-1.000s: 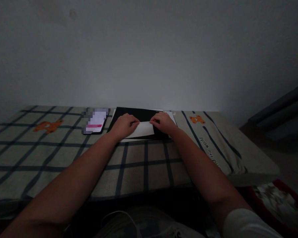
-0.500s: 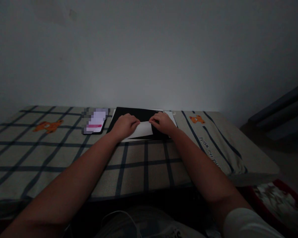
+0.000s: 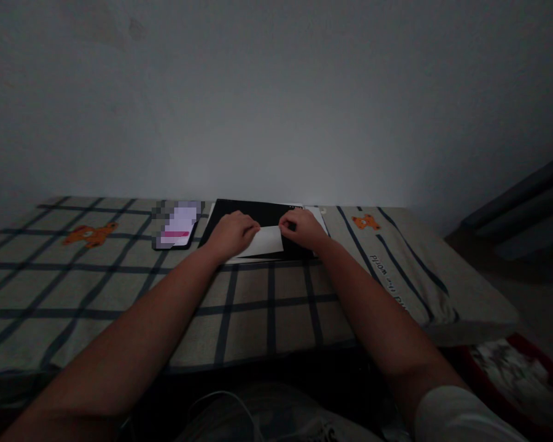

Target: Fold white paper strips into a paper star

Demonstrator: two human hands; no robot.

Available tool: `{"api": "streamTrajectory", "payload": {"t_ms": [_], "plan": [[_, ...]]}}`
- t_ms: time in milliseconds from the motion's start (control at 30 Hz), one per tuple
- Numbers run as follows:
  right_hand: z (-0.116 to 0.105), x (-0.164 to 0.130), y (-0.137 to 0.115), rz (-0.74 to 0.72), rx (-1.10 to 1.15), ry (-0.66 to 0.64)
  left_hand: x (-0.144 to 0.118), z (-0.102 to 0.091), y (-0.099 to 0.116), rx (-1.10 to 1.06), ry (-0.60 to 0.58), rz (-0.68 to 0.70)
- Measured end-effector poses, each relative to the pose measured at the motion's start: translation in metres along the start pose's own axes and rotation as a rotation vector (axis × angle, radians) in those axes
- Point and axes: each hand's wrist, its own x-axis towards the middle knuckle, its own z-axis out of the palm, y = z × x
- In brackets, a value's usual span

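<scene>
Between my two hands a white sheet of paper point(image 3: 266, 240) is held by its far edge, over a flat black sheet point(image 3: 260, 213). My left hand point(image 3: 235, 234) pinches the paper's far left corner between thumb and fingers. At the far right corner, the thumb and forefinger of my right hand point(image 3: 301, 227) close on the same paper. White edges show from under the black sheet, at its right and near side. What lies beneath my palms is hidden.
Left of the black sheet a phone point(image 3: 179, 226) lies with its screen lit. A checked cloth point(image 3: 253, 313) covers the table, which stands against a pale wall point(image 3: 276, 104). At the lower right, a red-rimmed container point(image 3: 518, 374) holds whitish, crumpled stuff.
My right hand has shifted very slightly to the right along the paper's edge. My left hand and the sheets look nearly the same.
</scene>
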Motion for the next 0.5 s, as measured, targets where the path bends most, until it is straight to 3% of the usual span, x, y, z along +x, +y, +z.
{"api": "streamTrajectory", "payload": {"t_ms": [500], "plan": [[-0.0062,-0.0002,-0.0024,0.046,0.019,0.057,0.0003,-0.0029,-0.0019,-0.05,0.073,-0.084]]}}
